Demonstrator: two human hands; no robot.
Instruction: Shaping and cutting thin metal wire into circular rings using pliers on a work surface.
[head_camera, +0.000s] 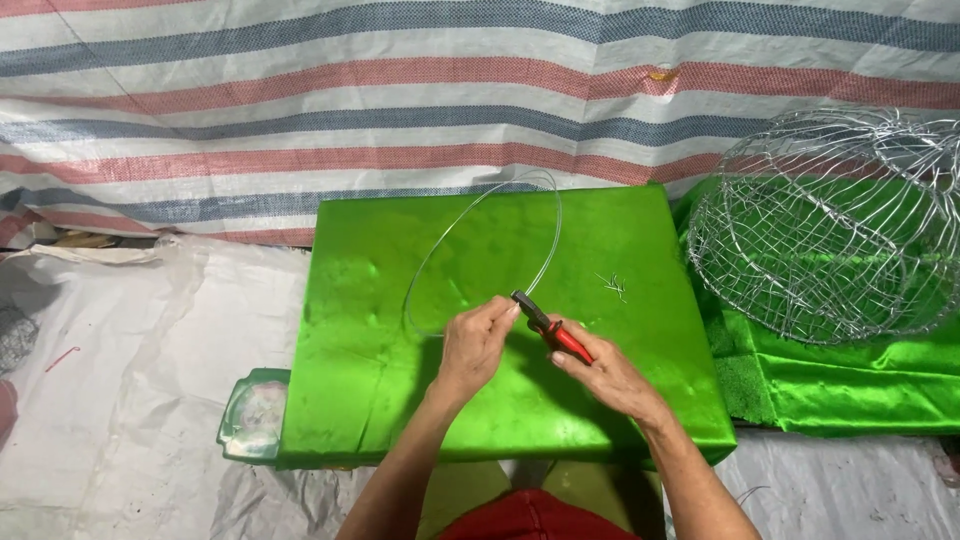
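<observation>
Glossy green satin cloth (600, 400), thin bright metal wire hoop (548, 235), red plastic-handled pliers (552, 328).

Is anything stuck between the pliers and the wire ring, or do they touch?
Nothing visible stands between them. The red-handled pliers in the right hand meet the wire ring at its near edge, where the left hand pinches it, above the green cloth.

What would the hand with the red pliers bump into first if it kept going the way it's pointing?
The right hand points its pliers up and left at the left hand, which pinches the wire hoop. It would probably meet those fingers and the wire first, though depth is hard to judge.
</observation>
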